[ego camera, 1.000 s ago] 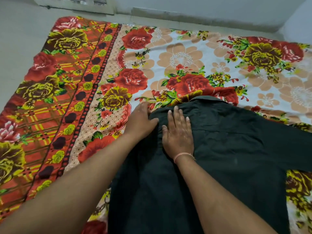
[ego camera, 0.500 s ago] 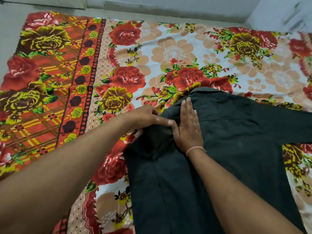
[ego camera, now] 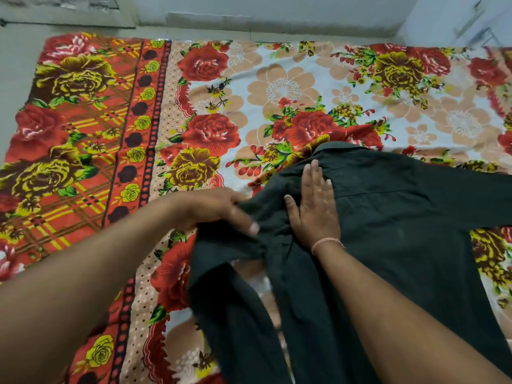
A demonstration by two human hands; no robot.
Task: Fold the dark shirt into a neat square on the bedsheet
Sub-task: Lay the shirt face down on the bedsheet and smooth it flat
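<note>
The dark shirt (ego camera: 393,217) lies back-up on the floral bedsheet (ego camera: 285,87), collar pointing away from me. Its right sleeve stretches off toward the frame's right edge. My right hand (ego camera: 313,206) rests flat with fingers together on the shirt near the left shoulder. My left hand (ego camera: 219,209) grips the shirt's left side and has lifted that fabric off the sheet, so a bunched fold hangs beneath it. A strip of bedsheet shows between the lifted panel and the shirt's body.
The bedsheet's red and yellow checked border (ego camera: 72,151) runs down the left. Pale floor (ego camera: 16,65) lies beyond the sheet's left edge, and a wall base (ego camera: 277,20) runs along the far side.
My left hand has closed on the shirt's left side and pulled it up and leftward off the sheet. My right hand stays pressed flat near the shoulder.
</note>
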